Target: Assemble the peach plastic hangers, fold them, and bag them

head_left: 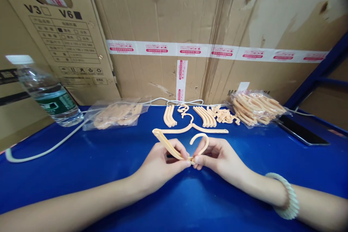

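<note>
At the near middle of the desk (81, 166), both hands are raised close together, fingertips just beside each other. The left hand (159, 163) has its thumb and fingers pinched on the low end of a curved hanger arm (165, 145), which tilts up toward the far left. The right hand (225, 157) has its thumb and fingers pinched at the base of a hanger hook (208, 141), its curl pointing up and left. The two pieces meet between the fingertips; whether they are locked together I cannot tell. A bracelet (290, 195) circles the right wrist.

Just beyond the hands lies a whole hanger (192, 125). Farther back, from left to right, are a row of arms (169, 116), some loose hooks (182, 106), a second row of arms (204, 116) and a jumbled pile of small parts (224, 116).

A clear bag (118, 114) of pieces lies far left, near a bottle (54, 98) and a white cable (29, 158). Another filled bag (257, 108) sits far right, beside a phone (303, 131). Cardboard (157, 14) stands behind everything.
</note>
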The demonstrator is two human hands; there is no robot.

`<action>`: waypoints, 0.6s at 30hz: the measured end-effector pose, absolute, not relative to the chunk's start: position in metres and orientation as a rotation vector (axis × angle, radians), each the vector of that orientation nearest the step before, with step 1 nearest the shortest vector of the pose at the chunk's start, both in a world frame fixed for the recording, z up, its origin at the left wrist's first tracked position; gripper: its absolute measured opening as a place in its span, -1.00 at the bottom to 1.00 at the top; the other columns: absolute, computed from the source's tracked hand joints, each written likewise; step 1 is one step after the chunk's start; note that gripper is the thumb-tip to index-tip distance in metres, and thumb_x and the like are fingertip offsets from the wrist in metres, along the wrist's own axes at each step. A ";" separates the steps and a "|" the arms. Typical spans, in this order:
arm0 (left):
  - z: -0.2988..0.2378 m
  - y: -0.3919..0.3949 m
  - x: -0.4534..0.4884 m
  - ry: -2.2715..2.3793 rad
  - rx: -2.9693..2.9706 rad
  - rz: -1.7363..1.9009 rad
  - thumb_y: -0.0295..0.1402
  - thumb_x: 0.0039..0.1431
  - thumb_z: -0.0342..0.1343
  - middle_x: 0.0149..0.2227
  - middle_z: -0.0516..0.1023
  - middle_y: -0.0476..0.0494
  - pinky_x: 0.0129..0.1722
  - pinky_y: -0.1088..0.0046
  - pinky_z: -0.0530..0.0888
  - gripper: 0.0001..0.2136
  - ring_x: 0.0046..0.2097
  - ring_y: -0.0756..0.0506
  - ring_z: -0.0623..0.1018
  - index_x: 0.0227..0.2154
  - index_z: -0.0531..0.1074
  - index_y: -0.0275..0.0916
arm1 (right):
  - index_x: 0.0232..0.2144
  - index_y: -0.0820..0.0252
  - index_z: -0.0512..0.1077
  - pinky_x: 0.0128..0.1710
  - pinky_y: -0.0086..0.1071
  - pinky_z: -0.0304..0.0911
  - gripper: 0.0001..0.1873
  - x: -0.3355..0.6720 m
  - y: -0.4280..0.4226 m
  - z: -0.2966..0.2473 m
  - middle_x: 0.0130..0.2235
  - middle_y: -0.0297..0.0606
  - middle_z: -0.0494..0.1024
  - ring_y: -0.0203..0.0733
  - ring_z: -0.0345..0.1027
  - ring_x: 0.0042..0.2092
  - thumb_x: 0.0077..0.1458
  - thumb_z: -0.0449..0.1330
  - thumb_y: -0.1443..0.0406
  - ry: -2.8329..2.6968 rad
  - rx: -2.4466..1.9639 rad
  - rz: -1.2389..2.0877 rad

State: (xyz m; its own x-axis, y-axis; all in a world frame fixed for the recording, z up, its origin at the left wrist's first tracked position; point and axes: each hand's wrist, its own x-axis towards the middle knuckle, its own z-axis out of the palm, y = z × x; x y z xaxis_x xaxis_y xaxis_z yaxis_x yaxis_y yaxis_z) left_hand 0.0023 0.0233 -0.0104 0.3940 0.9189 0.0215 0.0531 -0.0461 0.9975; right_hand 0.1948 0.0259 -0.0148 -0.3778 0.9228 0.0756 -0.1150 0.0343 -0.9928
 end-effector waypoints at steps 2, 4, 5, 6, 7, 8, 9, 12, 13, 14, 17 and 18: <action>-0.009 0.023 0.003 0.932 1.435 0.899 -0.40 -0.06 0.31 -0.45 0.57 0.02 -0.30 0.47 0.50 -0.86 -0.38 -0.03 0.58 -0.52 0.43 -0.24 | -0.56 0.22 0.48 -0.42 -0.44 0.40 -0.73 0.195 0.025 -0.015 -0.56 -0.35 0.56 -0.31 0.44 -0.50 -0.20 0.52 0.28 -1.443 -0.867 1.478; -0.008 0.023 0.004 0.929 1.423 0.898 -0.40 -0.07 0.32 -0.46 0.57 0.02 -0.29 0.47 0.51 -0.85 -0.38 -0.03 0.58 -0.52 0.43 -0.24 | -0.56 0.22 0.49 -0.42 -0.45 0.40 -0.75 0.195 0.025 -0.016 -0.56 -0.35 0.55 -0.32 0.43 -0.49 -0.18 0.50 0.29 -1.463 -0.864 1.460; -0.008 0.024 0.005 0.926 1.417 0.899 -0.40 -0.07 0.32 -0.46 0.58 0.02 -0.29 0.46 0.51 -0.85 -0.38 -0.04 0.59 -0.52 0.43 -0.24 | -0.56 0.22 0.49 -0.42 -0.45 0.39 -0.77 0.195 0.025 -0.016 -0.55 -0.35 0.55 -0.32 0.43 -0.49 -0.16 0.49 0.30 -1.473 -0.863 1.450; -0.008 0.024 0.005 0.922 1.412 0.900 -0.39 -0.07 0.32 -0.46 0.58 0.01 -0.29 0.46 0.52 -0.85 -0.37 -0.04 0.60 -0.52 0.43 -0.24 | -0.55 0.22 0.50 -0.42 -0.45 0.39 -0.79 0.195 0.024 -0.017 -0.55 -0.35 0.55 -0.32 0.43 -0.49 -0.14 0.48 0.31 -1.481 -0.862 1.441; -0.009 0.024 0.005 0.918 1.409 0.900 -0.39 -0.07 0.33 -0.45 0.59 0.01 -0.28 0.45 0.52 -0.85 -0.37 -0.05 0.60 -0.52 0.43 -0.24 | -0.54 0.23 0.50 -0.42 -0.46 0.39 -0.81 0.195 0.024 -0.017 -0.55 -0.35 0.55 -0.32 0.43 -0.49 -0.12 0.46 0.33 -1.487 -0.862 1.433; -0.009 0.024 0.005 0.913 1.406 0.902 -0.39 -0.07 0.33 -0.45 0.59 0.00 -0.28 0.45 0.52 -0.85 -0.36 -0.05 0.61 -0.52 0.43 -0.24 | -0.53 0.23 0.51 -0.42 -0.46 0.39 -0.83 0.195 0.024 -0.017 -0.54 -0.35 0.55 -0.32 0.43 -0.49 -0.11 0.45 0.34 -1.494 -0.861 1.427; -0.010 0.024 0.004 0.911 1.404 0.905 -0.39 -0.07 0.33 -0.45 0.59 0.00 -0.28 0.45 0.52 -0.85 -0.36 -0.05 0.61 -0.52 0.43 -0.24 | -0.53 0.23 0.51 -0.42 -0.47 0.39 -0.85 0.195 0.024 -0.018 -0.54 -0.34 0.56 -0.33 0.43 -0.49 -0.10 0.44 0.35 -1.501 -0.860 1.422; -0.011 0.024 0.004 0.915 1.413 0.913 -0.39 -0.07 0.32 -0.45 0.58 0.01 -0.29 0.46 0.52 -0.85 -0.36 -0.05 0.60 -0.52 0.43 -0.24 | -0.53 0.24 0.51 -0.43 -0.48 0.40 -0.86 0.195 0.024 -0.017 -0.54 -0.34 0.56 -0.33 0.43 -0.49 -0.09 0.42 0.36 -1.508 -0.867 1.418; -0.011 0.024 0.004 0.922 1.422 0.915 -0.40 -0.07 0.32 -0.46 0.58 0.01 -0.29 0.46 0.52 -0.85 -0.37 -0.05 0.60 -0.52 0.43 -0.24 | -0.53 0.24 0.50 -0.43 -0.48 0.40 -0.85 0.195 0.024 -0.017 -0.54 -0.34 0.55 -0.33 0.43 -0.49 -0.09 0.42 0.36 -1.506 -0.874 1.421; -0.011 0.024 0.004 0.928 1.432 0.916 -0.40 -0.07 0.32 -0.46 0.57 0.01 -0.30 0.47 0.52 -0.86 -0.37 -0.05 0.60 -0.52 0.43 -0.24 | -0.53 0.24 0.50 -0.44 -0.48 0.40 -0.85 0.194 0.024 -0.017 -0.54 -0.34 0.55 -0.33 0.43 -0.49 -0.09 0.42 0.35 -1.504 -0.884 1.421; -0.011 0.023 0.005 0.939 1.454 0.916 -0.41 -0.06 0.30 -0.46 0.57 0.00 -0.31 0.46 0.51 -0.87 -0.38 -0.06 0.60 -0.53 0.44 -0.24 | -0.53 0.25 0.50 -0.45 -0.47 0.40 -0.84 0.193 0.024 -0.016 -0.55 -0.35 0.54 -0.33 0.43 -0.50 -0.09 0.43 0.33 -1.504 -0.908 1.418; -0.011 0.023 0.005 0.939 1.456 0.917 -0.41 -0.06 0.30 -0.46 0.58 -0.01 -0.31 0.45 0.51 -0.88 -0.37 -0.06 0.60 -0.53 0.44 -0.25 | -0.53 0.25 0.50 -0.46 -0.48 0.40 -0.82 0.193 0.024 -0.016 -0.55 -0.35 0.54 -0.33 0.43 -0.51 -0.10 0.43 0.32 -1.506 -0.911 1.417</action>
State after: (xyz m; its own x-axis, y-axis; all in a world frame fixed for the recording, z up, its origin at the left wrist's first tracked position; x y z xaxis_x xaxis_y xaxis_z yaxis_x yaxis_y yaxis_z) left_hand 0.0049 0.0228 -0.0107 0.3812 0.9238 0.0359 0.0581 -0.0628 0.9963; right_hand 0.1925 0.0241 -0.0158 -0.3695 0.9237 0.1011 -0.0444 0.0911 -0.9948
